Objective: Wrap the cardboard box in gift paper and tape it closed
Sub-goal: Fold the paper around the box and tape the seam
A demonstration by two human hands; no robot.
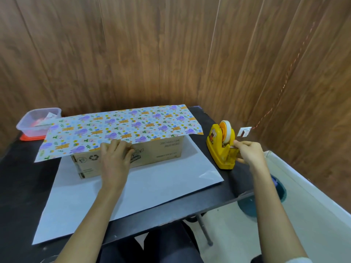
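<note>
A brown cardboard box (pixel 152 154) lies on the white underside of the gift paper (pixel 144 188). The far half of the paper (pixel 121 128), printed with purple and orange figures, is folded over the box top. My left hand (pixel 115 158) presses the paper's near edge against the box's front top edge, fingers curled over it. To the right stands a yellow tape dispenser (pixel 221 147) with a white roll. My right hand (pixel 247 151) pinches the tape end at the dispenser's cutter.
The black table (pixel 17 186) ends close on the right and front. A clear plastic tub (pixel 38 120) on an orange lid sits at the back left. Wood-panelled walls close in behind. A teal bucket (pixel 266 198) stands on the floor below the right edge.
</note>
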